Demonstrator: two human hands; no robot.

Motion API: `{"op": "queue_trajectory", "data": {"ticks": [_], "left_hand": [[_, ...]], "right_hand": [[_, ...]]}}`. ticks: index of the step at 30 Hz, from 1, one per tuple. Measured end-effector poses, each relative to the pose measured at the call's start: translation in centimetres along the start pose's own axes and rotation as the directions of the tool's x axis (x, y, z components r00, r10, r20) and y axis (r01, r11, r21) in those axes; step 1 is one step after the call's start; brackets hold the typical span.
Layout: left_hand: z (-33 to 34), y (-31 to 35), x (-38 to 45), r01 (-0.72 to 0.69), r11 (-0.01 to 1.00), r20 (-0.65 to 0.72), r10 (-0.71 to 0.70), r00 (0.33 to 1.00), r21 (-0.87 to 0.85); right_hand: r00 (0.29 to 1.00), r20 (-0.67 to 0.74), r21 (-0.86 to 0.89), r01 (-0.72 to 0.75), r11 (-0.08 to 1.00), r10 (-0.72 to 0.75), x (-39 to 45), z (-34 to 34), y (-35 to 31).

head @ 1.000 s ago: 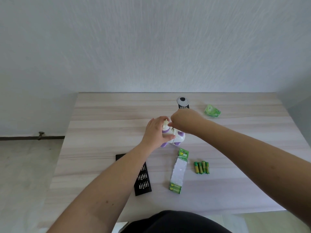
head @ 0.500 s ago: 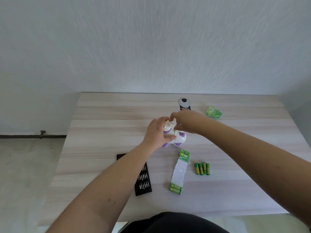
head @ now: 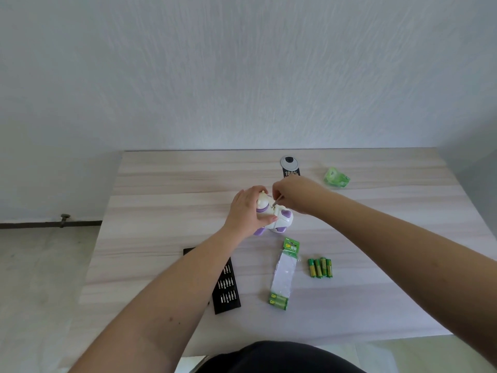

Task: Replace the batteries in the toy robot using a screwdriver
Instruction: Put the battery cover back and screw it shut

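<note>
Toy robot (head: 279, 220) is gripped by left hand (head: 248, 211); thin screwdriver (head: 277, 201) is pinched by right hand (head: 298, 193); "GP" is read on green battery pack (head: 283, 274).

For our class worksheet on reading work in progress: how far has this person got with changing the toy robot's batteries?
Done: four loose batteries lie out beside an opened pack, and the bit case is open. In hand: the left hand grips the toy robot while the right hand pinches a thin screwdriver against it. Left: apparently opening the cover, swapping batteries and closing up.
</note>
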State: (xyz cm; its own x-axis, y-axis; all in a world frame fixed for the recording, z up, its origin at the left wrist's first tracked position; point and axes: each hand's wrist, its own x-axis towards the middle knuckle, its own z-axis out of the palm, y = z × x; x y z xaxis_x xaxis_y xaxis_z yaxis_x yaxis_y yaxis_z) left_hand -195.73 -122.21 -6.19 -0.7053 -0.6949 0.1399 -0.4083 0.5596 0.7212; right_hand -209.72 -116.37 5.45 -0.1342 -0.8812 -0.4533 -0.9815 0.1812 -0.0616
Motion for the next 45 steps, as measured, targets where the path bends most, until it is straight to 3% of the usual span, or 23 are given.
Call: {"op": "queue_trajectory", "data": {"ticks": [5,9,15,19,27,31,34,39,45], "left_hand": [[0.0,0.1,-0.2,0.003,1.0,0.002,-0.003,1.0,-0.001],[0.2,-0.1,-0.1,0.01,1.0,0.013,-0.01,1.0,0.004],[0.2,-0.3,-0.3,0.004,1.0,0.006,-0.004,1.0,-0.001],[0.0,0.2,-0.1,0.009,1.0,0.002,-0.009,1.0,-0.005],[0.0,0.1,-0.1,0.019,1.0,0.011,-0.019,1.0,0.006],[-0.2,0.5,-0.1,0.03,1.0,0.022,-0.03,0.999,0.001],[-0.1,0.3,-0.1,0.052,0.999,0.019,-0.051,0.998,-0.01],[-0.1,0.2,-0.1,0.036,0.999,0.021,-0.036,0.999,0.004],[0.0,0.1,-0.1,0.043,0.999,0.032,-0.043,0.999,0.001]], "right_hand": [[0.995,-0.072,-0.151,-0.085,0.985,0.075,0.3,0.5,-0.6],[0.999,-0.043,-0.038,0.013,0.999,-0.015,0.0,0.6,0.2],[0.998,-0.046,-0.102,0.031,0.994,-0.036,-0.1,0.9,1.2],[0.996,-0.026,-0.023,0.091,0.996,-0.091,-0.2,0.7,0.4],[0.996,-0.045,-0.228,-0.09,0.97,0.082,0.2,-0.2,-1.6],[0.998,0.054,-0.122,-0.006,0.992,0.013,0.8,-0.3,-1.7],[0.994,0.101,-0.148,-0.027,0.989,0.043,0.7,-0.7,-1.4],[0.993,-0.05,-0.207,-0.116,0.971,0.108,0.3,-0.2,-1.4],[0.998,0.043,-0.026,-0.034,0.999,0.035,0.0,0.0,-0.8]]}}
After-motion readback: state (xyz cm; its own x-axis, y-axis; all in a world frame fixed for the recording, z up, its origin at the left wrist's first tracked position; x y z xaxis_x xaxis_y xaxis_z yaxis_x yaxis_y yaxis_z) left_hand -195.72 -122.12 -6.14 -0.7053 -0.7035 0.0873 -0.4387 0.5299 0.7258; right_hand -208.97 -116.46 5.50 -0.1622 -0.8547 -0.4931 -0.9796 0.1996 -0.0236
